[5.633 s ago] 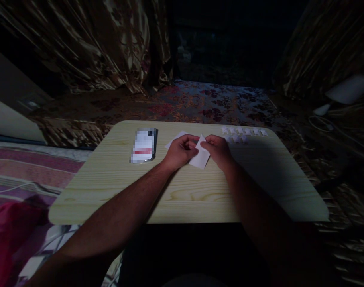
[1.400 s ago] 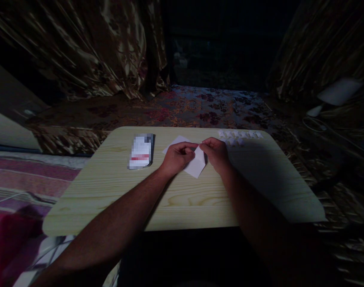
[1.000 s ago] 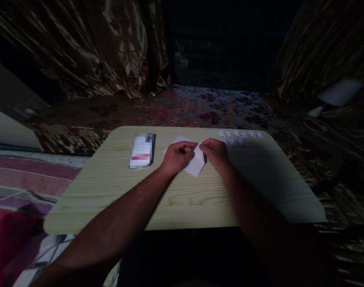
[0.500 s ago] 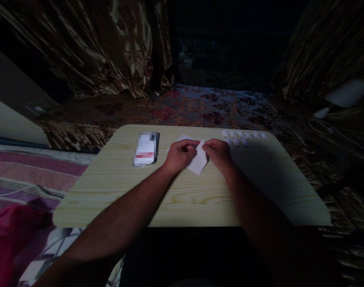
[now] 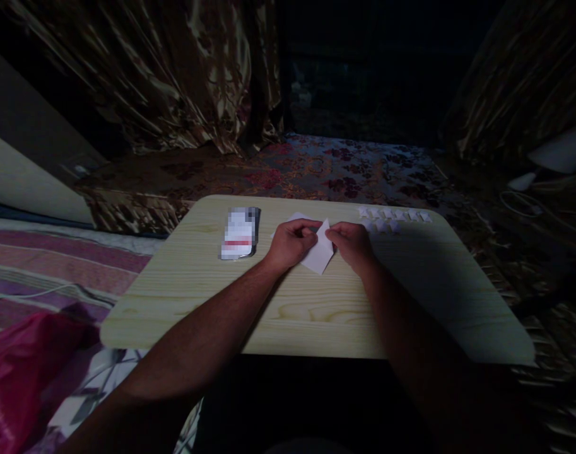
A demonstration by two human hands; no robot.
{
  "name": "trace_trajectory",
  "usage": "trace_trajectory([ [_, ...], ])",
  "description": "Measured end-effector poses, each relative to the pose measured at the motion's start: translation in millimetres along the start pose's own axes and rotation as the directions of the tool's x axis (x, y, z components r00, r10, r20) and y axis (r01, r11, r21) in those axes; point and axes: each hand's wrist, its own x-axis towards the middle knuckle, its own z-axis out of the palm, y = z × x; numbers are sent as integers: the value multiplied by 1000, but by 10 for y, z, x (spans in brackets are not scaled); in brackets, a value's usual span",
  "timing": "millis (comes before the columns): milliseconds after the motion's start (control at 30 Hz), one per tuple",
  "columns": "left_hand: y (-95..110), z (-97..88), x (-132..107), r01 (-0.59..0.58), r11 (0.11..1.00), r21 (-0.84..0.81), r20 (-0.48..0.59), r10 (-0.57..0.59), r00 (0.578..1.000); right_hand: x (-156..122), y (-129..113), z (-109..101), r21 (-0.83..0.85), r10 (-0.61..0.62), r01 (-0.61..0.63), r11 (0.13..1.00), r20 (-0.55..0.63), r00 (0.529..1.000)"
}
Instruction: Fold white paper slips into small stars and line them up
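A white sheet of paper [image 5: 320,257], partly folded, is between my two hands above the table. My left hand [image 5: 291,244] is closed on its left side, thumb and fingers pinching it. At the upper right edge, the fingertips of my right hand [image 5: 352,243] grip the paper, where a folded point sticks up. More white paper [image 5: 295,217] shows behind my left hand; whether it is a separate sheet I cannot tell. Beyond my right hand, several small folded white paper pieces [image 5: 399,215] lie in two rows.
A phone [image 5: 240,233] with a blurred screen lies on the wooden table [image 5: 297,312], left of my hands. A pink bag [image 5: 36,372] and a striped bedspread [image 5: 74,265] are at the left. A white lamp [image 5: 559,151] stands at the far right, and curtains [image 5: 212,82] hang behind.
The whole view has shifted, so the table and hands appear slightly farther right. My hands keep nearly the same hold on the paper.
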Motion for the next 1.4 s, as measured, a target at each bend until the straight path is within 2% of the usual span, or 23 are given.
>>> trace_trajectory([
  [167,-9,-23,4,-6,999,32,-23,7,1000,15,30,4,5,-2,2,1000,23,1000],
  [533,21,-30,27,46,997,-64,-17,-48,999,11,37,-6,21,-7,6,1000,48,999],
  [700,-6,-73,41,53,995,-88,-40,-57,998,-1,31,-7,42,17,-21,999,101,995],
  [967,1,-70,49,78,990,-114,-44,-83,996,-9,45,9,41,23,-26,999,70,997],
  [1167,0,-84,53,63,988,-142,-53,-72,996,-3,68,-8,12,32,-34,999,139,990],
  [1400,13,-80,51,60,988,-142,-59,-69,996,-3,77,-4,-2,43,-43,999,102,994],
])
